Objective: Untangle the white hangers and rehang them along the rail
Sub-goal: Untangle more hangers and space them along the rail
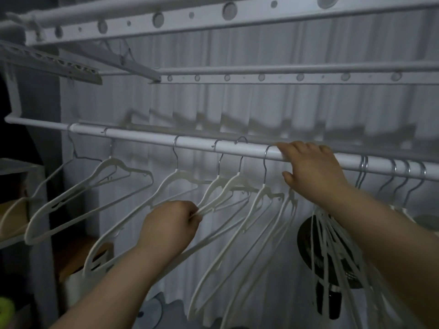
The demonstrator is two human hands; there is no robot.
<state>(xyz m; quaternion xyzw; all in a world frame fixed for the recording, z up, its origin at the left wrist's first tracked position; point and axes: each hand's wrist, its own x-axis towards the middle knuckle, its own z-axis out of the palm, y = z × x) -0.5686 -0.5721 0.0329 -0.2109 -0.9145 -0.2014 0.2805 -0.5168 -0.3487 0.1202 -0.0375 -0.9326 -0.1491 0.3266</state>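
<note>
A white rail (147, 137) runs across the view, sloping down to the right. Several white hangers with metal hooks hang along it; one spread hanger (90, 186) is at the left. My left hand (171, 224) pinches the arm of a hanger (228, 188) near the middle. My right hand (311, 167) rests over the rail, fingers on top and thumb below it. Under my right forearm a bunch of tangled hangers (332, 245) hangs close together. More hooks (403, 167) sit on the rail at the far right.
Behind the rail hangs a pale pleated curtain (237, 108). Above are white drying-rack bars with round holes (228, 10). A shelf unit (21, 210) stands at the left. A dark round fan (308, 241) shows behind the tangled bunch.
</note>
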